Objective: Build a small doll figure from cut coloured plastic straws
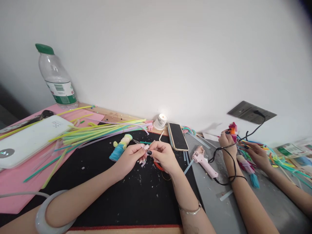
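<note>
My left hand (134, 154) and my right hand (164, 156) meet over the black mat (117, 195), fingertips pinched together. Something small and pale may be between them, but the fingers hide most of it. Just left of my left hand lies a fuzzy pipe-cleaner figure (119, 150), blue at one end, yellow and cream at the other. Under my right hand shows a red-orange loop (159, 166), perhaps a scissors handle, mostly covered. Pale scraps are scattered on the mat.
Pipe cleaners (104, 132), a white power bank (34, 139) and a bottle (58, 81) are on the left. Behind my hands stand a small white cup (160, 122) and phone (178, 137). Right: a corded pink glue gun (204, 162) and a co-worker's hands (229, 146) holding pink-orange fuzzy material.
</note>
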Action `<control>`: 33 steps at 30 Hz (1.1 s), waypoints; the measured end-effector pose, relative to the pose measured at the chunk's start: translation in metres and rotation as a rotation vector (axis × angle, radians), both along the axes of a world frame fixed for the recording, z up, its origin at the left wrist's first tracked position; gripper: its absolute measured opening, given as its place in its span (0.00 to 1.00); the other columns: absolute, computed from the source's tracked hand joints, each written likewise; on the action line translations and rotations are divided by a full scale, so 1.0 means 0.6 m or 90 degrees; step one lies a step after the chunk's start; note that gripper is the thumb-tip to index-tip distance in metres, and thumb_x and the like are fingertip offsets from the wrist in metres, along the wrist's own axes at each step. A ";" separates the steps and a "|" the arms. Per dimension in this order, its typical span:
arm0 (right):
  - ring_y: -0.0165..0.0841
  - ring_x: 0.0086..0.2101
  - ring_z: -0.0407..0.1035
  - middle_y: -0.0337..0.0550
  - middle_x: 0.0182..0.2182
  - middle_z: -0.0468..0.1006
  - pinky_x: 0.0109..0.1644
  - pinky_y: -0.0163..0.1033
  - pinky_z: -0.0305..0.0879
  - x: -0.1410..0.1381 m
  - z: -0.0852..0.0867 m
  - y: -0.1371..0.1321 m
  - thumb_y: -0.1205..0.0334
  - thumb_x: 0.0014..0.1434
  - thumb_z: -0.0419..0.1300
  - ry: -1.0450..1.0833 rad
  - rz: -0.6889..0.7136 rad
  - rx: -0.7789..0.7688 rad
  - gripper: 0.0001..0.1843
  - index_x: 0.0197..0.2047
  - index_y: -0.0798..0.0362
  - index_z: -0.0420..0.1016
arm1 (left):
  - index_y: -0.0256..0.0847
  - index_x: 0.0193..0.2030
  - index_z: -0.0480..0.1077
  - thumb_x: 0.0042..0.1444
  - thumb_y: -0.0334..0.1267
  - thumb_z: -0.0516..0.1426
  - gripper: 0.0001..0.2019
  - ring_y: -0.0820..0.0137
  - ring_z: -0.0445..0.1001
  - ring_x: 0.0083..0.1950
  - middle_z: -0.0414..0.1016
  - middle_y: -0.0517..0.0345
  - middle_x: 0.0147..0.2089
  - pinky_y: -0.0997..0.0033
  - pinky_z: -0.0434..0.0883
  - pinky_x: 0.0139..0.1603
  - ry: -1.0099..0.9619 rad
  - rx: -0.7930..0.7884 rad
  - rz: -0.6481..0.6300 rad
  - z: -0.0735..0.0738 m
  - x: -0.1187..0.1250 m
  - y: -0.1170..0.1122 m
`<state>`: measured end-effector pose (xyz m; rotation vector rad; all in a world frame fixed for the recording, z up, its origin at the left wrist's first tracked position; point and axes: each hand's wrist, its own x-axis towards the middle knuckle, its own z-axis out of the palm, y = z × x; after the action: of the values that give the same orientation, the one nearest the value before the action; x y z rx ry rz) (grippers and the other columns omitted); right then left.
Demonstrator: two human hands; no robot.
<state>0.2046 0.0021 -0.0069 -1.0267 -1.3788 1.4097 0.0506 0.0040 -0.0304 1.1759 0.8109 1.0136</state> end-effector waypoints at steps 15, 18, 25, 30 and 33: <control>0.33 0.32 0.75 0.44 0.35 0.82 0.31 0.36 0.72 -0.025 -0.021 -0.012 0.67 0.55 0.62 -0.244 -0.244 0.388 0.07 0.37 0.50 0.80 | 0.42 0.25 0.74 0.53 0.49 0.60 0.14 0.67 0.70 0.30 0.71 0.57 0.27 0.65 0.67 0.36 -0.077 -0.035 0.115 -0.004 -0.001 0.005; 0.37 0.38 0.77 0.44 0.36 0.83 0.38 0.40 0.75 -0.028 -0.024 -0.013 0.69 0.56 0.62 -0.275 -0.261 0.455 0.08 0.37 0.49 0.80 | 0.42 0.26 0.75 0.54 0.49 0.59 0.14 0.64 0.72 0.32 0.73 0.56 0.28 0.62 0.68 0.39 -0.065 -0.027 0.104 -0.007 -0.001 0.003; 0.36 0.37 0.78 0.44 0.37 0.84 0.42 0.40 0.75 -0.022 -0.023 -0.009 0.70 0.56 0.62 -0.275 -0.204 0.437 0.07 0.36 0.50 0.81 | 0.40 0.26 0.75 0.54 0.47 0.59 0.14 0.64 0.72 0.33 0.74 0.55 0.28 0.62 0.69 0.40 -0.077 -0.051 0.078 -0.012 -0.003 0.004; 0.35 0.35 0.78 0.43 0.36 0.84 0.42 0.39 0.75 -0.018 -0.019 -0.007 0.70 0.57 0.62 -0.289 -0.175 0.404 0.07 0.35 0.50 0.81 | 0.38 0.27 0.75 0.52 0.48 0.60 0.14 0.66 0.73 0.32 0.75 0.55 0.28 0.65 0.69 0.39 -0.088 -0.073 0.060 -0.011 -0.005 0.006; 0.35 0.37 0.78 0.45 0.36 0.83 0.43 0.39 0.75 -0.018 -0.020 -0.007 0.70 0.57 0.62 -0.303 -0.166 0.458 0.07 0.36 0.51 0.80 | 0.37 0.26 0.75 0.49 0.47 0.62 0.14 0.68 0.72 0.31 0.74 0.56 0.27 0.66 0.69 0.38 -0.105 -0.088 0.068 -0.010 -0.005 0.007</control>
<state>0.1937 -0.0023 -0.0191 -1.0191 -1.8189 0.4069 0.0477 0.0081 -0.0366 0.9270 0.8064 1.1094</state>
